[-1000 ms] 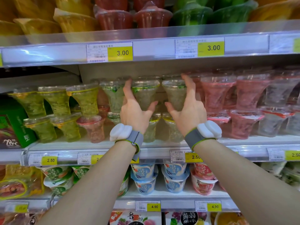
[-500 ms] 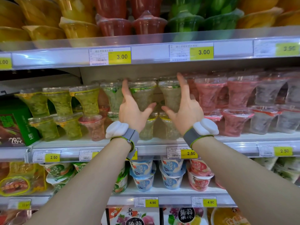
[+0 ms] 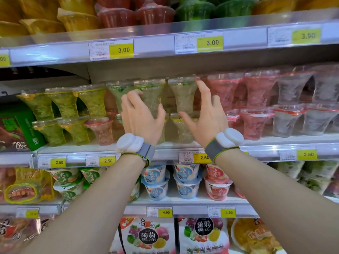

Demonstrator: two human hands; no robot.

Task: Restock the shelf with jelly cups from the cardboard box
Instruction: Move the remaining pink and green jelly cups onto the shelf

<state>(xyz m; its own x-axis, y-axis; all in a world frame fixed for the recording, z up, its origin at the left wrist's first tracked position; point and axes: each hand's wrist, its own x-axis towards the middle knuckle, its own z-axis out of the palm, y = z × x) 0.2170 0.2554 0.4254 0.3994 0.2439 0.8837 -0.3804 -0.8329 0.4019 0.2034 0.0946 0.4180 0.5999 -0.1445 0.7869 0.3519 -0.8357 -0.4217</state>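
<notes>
left hand (image 3: 141, 116): fingers loosely bent, apart, nothing clamped, in front of left pale-green jelly cup (image 3: 151, 96) | right hand (image 3: 206, 116): fingers straight, spread, at 3 o'clock side of right pale-green jelly cup (image 3: 183, 94), contact unclear | both cups stood upright on the top tier of middle shelf (image 3: 266, 151) | red cups (image 3: 256, 88) at 3 o'clock, yellow-green cups (image 3: 91, 99) at 9 o'clock
</notes>
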